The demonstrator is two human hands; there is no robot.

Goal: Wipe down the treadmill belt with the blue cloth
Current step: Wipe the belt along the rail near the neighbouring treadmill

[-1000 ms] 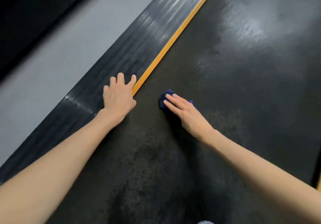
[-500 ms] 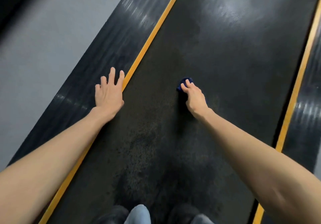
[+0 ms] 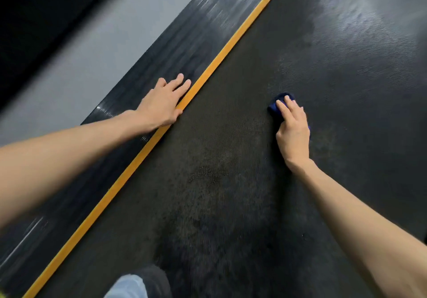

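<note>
Two hands down on the treadmill. Left hand [image 3: 161, 104] lies flat on the ribbed black side rail [image 3: 184, 43], fingers straight and together, holding nothing; its thumb edge touches the yellow stripe [image 3: 129, 170] between the rail and the treadmill belt [image 3: 219, 193]. Right hand [image 3: 293, 131] is out on the belt, well apart from the left, palm down on the blue cloth [image 3: 278, 105]. Its fingers lie near straight over the cloth and press it to the belt, not curled round it; thumb hidden. Cloth is bunched small, mostly under the hand, with a dark blue wad showing past the fingertips. Glare on the belt upper right. Grey floor [image 3: 69, 78] left of the rail. Dark shoe [image 3: 157, 279] and pale trouser cuff [image 3: 129, 286] at the bottom edge
</note>
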